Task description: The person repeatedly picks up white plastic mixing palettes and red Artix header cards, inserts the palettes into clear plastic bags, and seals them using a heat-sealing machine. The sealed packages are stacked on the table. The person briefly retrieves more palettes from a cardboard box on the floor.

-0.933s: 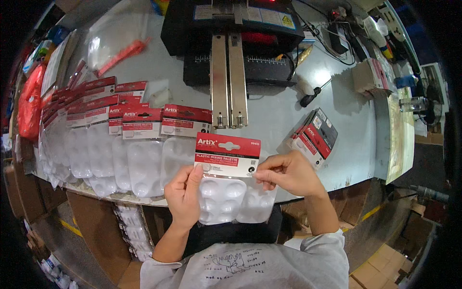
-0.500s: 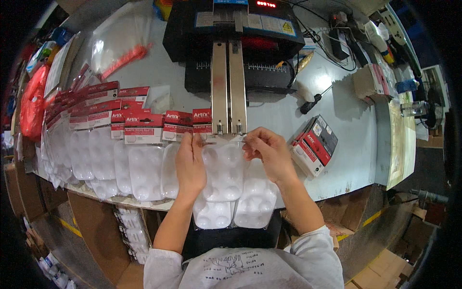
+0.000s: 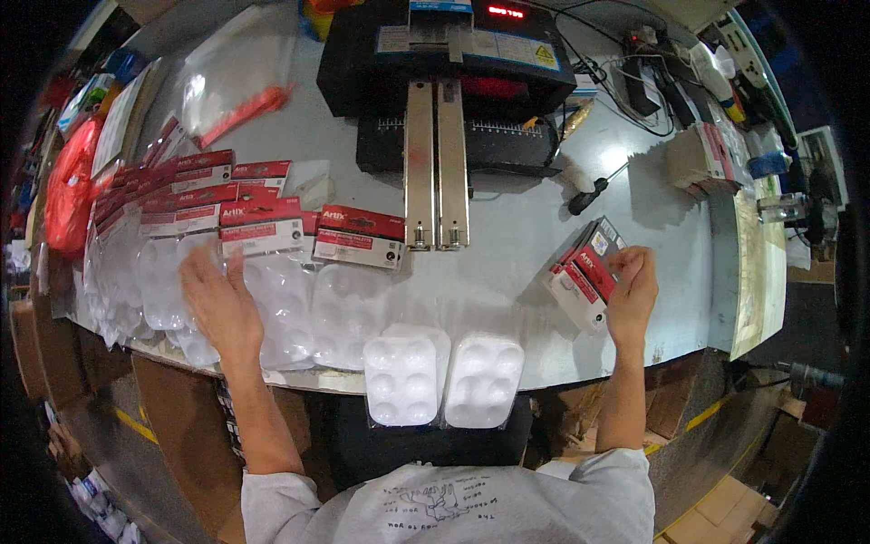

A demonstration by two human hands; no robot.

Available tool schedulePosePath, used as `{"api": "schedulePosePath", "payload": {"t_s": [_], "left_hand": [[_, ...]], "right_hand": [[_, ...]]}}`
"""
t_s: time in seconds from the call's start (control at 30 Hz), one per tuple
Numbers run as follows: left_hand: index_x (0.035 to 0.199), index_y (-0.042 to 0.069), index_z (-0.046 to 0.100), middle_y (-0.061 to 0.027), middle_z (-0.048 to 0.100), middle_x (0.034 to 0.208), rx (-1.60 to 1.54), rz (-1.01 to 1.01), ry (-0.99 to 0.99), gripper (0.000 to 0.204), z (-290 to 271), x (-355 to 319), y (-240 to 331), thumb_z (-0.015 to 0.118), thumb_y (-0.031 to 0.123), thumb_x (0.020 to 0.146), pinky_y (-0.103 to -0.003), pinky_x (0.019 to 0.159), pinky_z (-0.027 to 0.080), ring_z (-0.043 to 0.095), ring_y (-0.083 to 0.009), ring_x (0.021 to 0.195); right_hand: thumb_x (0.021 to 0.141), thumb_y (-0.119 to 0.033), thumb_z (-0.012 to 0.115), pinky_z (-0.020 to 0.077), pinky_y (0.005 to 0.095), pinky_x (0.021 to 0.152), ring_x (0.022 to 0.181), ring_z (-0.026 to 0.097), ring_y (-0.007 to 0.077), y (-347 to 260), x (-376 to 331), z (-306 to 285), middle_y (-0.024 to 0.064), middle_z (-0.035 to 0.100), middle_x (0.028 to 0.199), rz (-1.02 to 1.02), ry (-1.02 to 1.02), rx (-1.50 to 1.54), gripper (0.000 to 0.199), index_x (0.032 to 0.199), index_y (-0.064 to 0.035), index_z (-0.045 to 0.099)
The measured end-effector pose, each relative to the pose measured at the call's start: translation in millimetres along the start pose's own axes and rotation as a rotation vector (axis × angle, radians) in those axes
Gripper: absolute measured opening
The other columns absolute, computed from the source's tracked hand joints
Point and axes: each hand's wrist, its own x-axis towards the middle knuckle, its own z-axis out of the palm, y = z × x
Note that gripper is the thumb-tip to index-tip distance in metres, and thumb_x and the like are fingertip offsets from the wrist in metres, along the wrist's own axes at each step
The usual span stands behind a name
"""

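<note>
My left hand (image 3: 222, 304) lies over the row of bagged white plastic palettes at the left, fingers apart, its thumb just below a red-and-white header card (image 3: 261, 227). Beside it, a bagged palette (image 3: 349, 313) with its own tilted header card (image 3: 360, 238) lies flat. My right hand (image 3: 633, 299) is closed at the right edge of the stack of folded header cards (image 3: 584, 281), fingertips pinched against the upper card. Two white six-well palettes (image 3: 400, 381) (image 3: 485, 381) in clear bags sit at the table's front edge, untouched.
A black machine (image 3: 444, 54) with two long metal rails (image 3: 437, 163) stands at the back. A screwdriver (image 3: 589, 195) lies right of it, near a brown card stack (image 3: 698, 159). Clear bags (image 3: 240, 72) lie back left, and a red plastic bag (image 3: 71, 186) hangs at the left.
Both hands have left the rail ends. My left hand moved left over the bagged palettes; my right hand moved right to the card stack. The bagged palette under the rails is now at the left.
</note>
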Motion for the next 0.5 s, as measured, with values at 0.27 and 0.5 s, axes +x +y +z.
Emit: {"api": "schedulePosePath", "payload": {"t_s": [0.27,0.5], "left_hand": [[0.119,0.016,0.056,-0.0090,0.042,0.137,0.111,0.530,-0.377,0.038,25,-45,5,0.057,0.015,0.081,-0.045,0.098,0.031,0.037,-0.0301,0.127],[0.096,0.008,0.062,-0.0132,0.051,0.115,-0.016,0.402,-0.135,0.018,13,-49,-8,0.058,0.012,0.079,-0.047,0.089,0.034,0.045,-0.0328,0.109]], "right_hand": [[0.056,-0.043,0.082,0.0221,0.0482,0.103,0.137,0.022,0.0302,20,-10,7,0.0140,0.023,0.148,-0.043,-0.210,-0.412,0.111,0.142,-0.0051,0.022],[0.043,-0.041,0.087,0.0239,0.0445,0.100,0.137,0.024,0.0228,23,-1,3,0.0095,0.031,0.146,0.009,-0.168,-0.276,0.114,0.140,-0.0139,0.032]]}}
